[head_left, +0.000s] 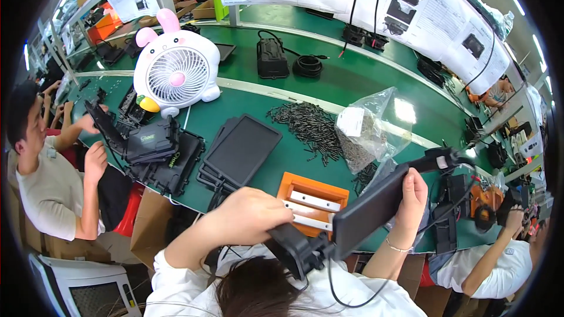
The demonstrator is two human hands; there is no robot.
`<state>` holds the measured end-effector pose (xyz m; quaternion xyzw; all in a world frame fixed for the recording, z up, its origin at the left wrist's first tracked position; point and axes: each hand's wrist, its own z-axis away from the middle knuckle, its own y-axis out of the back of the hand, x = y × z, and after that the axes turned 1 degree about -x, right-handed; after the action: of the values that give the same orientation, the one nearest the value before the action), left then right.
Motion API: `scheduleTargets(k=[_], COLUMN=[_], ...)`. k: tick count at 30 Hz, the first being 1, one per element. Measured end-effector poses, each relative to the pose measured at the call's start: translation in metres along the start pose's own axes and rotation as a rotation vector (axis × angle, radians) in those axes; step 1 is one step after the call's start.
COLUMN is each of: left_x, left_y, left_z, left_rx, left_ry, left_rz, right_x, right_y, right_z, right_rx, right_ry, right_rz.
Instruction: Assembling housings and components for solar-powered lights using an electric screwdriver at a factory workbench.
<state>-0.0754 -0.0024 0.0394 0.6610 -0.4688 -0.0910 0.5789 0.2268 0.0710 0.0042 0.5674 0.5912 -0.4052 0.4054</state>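
Observation:
My right hand (413, 196) grips the edge of a black flat panel (367, 211), which is tilted above the front of the table. A black bracket-like part (294, 249) hangs at the panel's lower left, and a thin cable loops below it. Closed at the end of that bracket is my left hand (249, 214); its fingertips are partly hidden. Under the panel and between my hands sits an orange fixture (311, 184) with pale metal bars. Several black rectangular panels (244, 149) lie stacked to the left of the fixture.
Beyond the fixture are a pile of black screws (305, 126) and a clear bag (361, 135) of small parts. A white rabbit-shaped fan (176, 73) stands at the left, behind black cases (153, 141). Co-workers sit on both sides. A black adapter (272, 58) with coiled cable lies farther back.

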Motion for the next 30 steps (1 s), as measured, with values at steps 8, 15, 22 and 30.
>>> scheduleTargets(k=[8, 15, 22, 30], left_x=[0.029, 0.044, -0.003, -0.007], left_y=[-0.011, -0.006, -0.003, -0.038], left_z=[-0.041, -0.034, -0.015, -0.04], left_rx=[0.576, 0.525, 0.723, 1.011], left_ry=[-0.307, -0.328, 0.18, -0.083], left_rz=[0.026, 0.088, 0.003, 0.471], right_x=[0.021, 0.1, -0.007, -0.018], right_y=[-0.124, -0.154, -0.078, -0.112], right_z=[0.011, 0.066, -0.014, 0.014], right_rx=[-0.789, -0.947, -0.631, -0.096], right_ry=[-0.174, -0.759, -0.102, 0.42], right_rz=[-0.046, -0.881, -0.378, 0.07])
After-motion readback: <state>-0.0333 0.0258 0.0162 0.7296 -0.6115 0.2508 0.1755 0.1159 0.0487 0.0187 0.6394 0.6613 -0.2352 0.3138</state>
